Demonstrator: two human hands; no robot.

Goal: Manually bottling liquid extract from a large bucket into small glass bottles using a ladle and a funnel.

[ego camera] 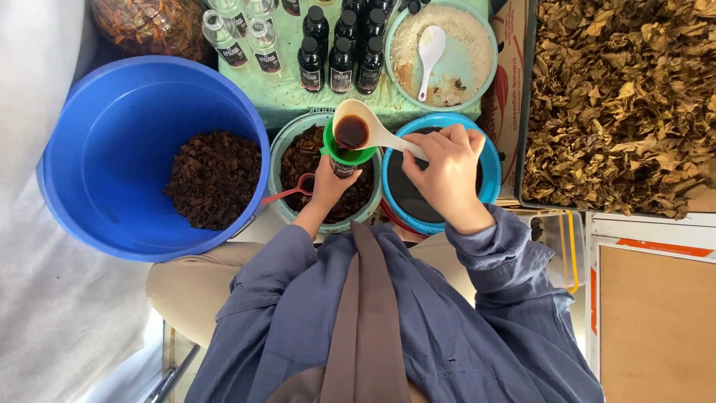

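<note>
My right hand [445,170] grips the handle of a white ladle [358,128] whose bowl holds dark brown liquid. The ladle's bowl hovers over a green funnel [347,155] set in a small bottle [344,172], mostly hidden by my fingers. My left hand [329,185] holds that bottle upright over a teal bowl [277,153] of dark wet leaves. Under my right hand sits a blue bowl [490,166] of dark liquid.
A big blue bucket [112,149] with dark leaf scraps stands at left. Filled dark bottles [341,52] and clear empty bottles [246,33] stand behind, beside a teal plate [477,60] with a white spoon [429,52]. A bin of dried leaves [619,97] fills the right.
</note>
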